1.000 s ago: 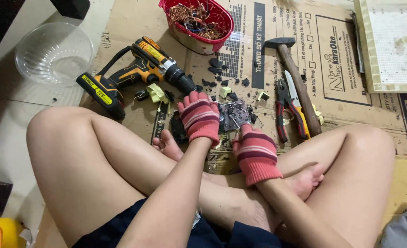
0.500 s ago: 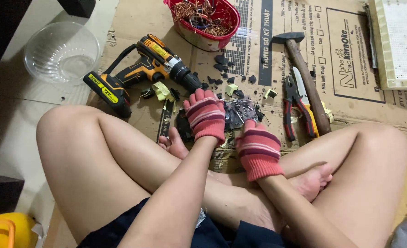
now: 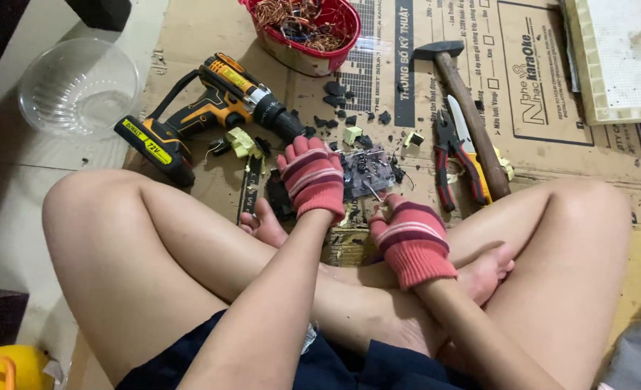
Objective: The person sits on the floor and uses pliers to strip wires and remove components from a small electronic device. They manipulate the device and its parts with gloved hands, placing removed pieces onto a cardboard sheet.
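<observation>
Both fingers (image 3: 313, 155) on circuit board (image 3: 367, 172)

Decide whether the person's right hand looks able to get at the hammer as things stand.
Probably yes. The right hand rests by the circuit board, and the hammer lies on the cardboard just beyond it, handle toward the hand. Only the pliers lie between, flat and low, so nothing blocks a short reach.
</observation>
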